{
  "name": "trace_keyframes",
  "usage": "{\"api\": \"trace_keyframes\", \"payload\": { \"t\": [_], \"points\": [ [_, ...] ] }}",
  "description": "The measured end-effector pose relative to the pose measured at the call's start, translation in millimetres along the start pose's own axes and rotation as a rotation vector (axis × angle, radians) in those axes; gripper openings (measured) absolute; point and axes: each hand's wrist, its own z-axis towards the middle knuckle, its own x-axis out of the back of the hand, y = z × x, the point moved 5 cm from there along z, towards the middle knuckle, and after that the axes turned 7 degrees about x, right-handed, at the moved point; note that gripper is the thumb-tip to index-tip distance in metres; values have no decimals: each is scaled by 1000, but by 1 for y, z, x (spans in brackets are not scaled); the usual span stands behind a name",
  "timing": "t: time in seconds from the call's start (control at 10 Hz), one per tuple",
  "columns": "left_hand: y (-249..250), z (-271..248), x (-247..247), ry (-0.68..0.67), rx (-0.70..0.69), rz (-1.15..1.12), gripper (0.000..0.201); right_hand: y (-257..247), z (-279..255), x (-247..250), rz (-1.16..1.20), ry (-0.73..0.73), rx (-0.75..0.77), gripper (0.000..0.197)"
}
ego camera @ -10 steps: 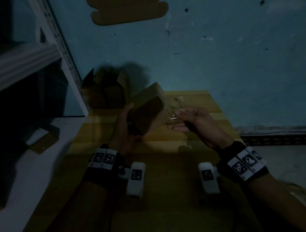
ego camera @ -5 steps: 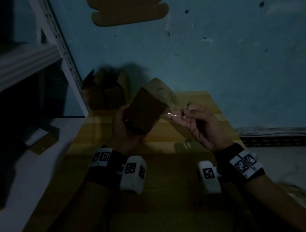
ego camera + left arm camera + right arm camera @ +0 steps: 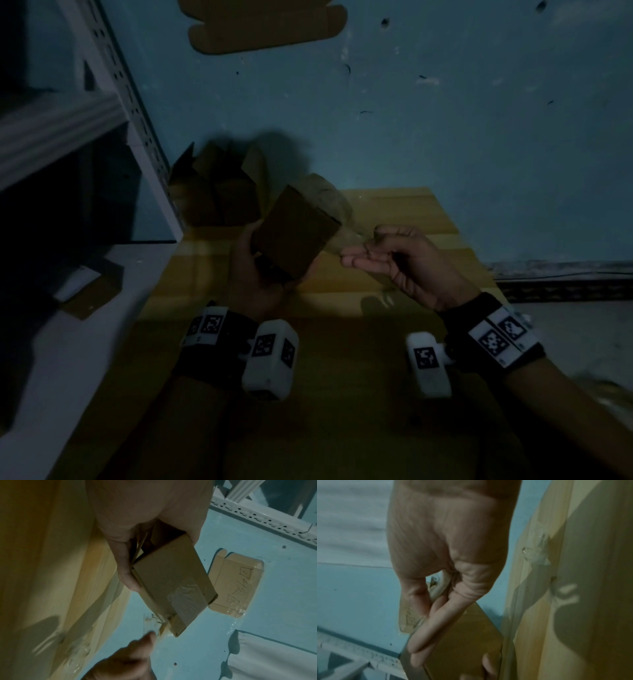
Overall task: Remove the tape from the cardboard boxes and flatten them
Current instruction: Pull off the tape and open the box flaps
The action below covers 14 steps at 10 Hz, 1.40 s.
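Note:
In the dim head view, my left hand grips a small brown cardboard box above the wooden table, fingers curled round its lower end. A strip of clear tape runs from the box's right edge to my right hand, which pinches it between thumb and fingers. The left wrist view shows the box with tape still stuck across its far end. In the right wrist view, the peeled tape hangs from my pinching right hand, close to the box.
Opened cardboard boxes stand at the table's back left against the blue wall. A flattened box is taped high on the wall. A white metal shelf rack rises at left. Crumpled clear tape lies on the table.
My left hand has turned the box so its dark face points toward me. My right hand has kept its pinch and shifted slightly left, with more tape peeled off.

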Motion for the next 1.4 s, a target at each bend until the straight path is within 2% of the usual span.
{"api": "trace_keyframes", "payload": {
  "t": [0.1, 0.2, 0.3, 0.5, 0.7, 0.9, 1.0, 1.1, 1.2, 1.3, 1.4],
  "points": [
    [4, 0, 3, 1, -5, 23, 65, -1, -2, -1, 23, -3, 1, 37],
    [7, -1, 1, -11, -21, 34, 48, -1, -3, -2, -32, -9, 7, 42],
    [5, 0, 2, 11, -26, 48, 37, 1, -4, -3, -103, -35, -30, 32],
    [1, 1, -3, -16, 2, 18, 53, 2, -3, -4, -229, -88, -80, 56],
    [1, 5, 0, -7, 15, -5, 48, 5, -4, -5, -275, -86, -123, 51],
    [2, 3, 2, 29, -31, 36, 40, 1, -4, 0, -294, -62, -104, 34],
    [1, 2, -1, 44, -44, 89, 59, 3, -3, 1, -251, -89, -106, 28],
    [8, 0, -2, 134, -122, 120, 38, 2, -5, -1, -193, -127, -100, 13],
    [35, -7, 9, 232, -266, 94, 32, -14, -9, 3, -70, -101, -38, 14],
    [61, -3, 25, 200, -310, 49, 33, -36, -10, 20, -90, 33, 81, 17],
    [55, -9, 20, 128, -266, 129, 45, -36, -5, 32, -203, 103, 62, 18]
  ]
}}
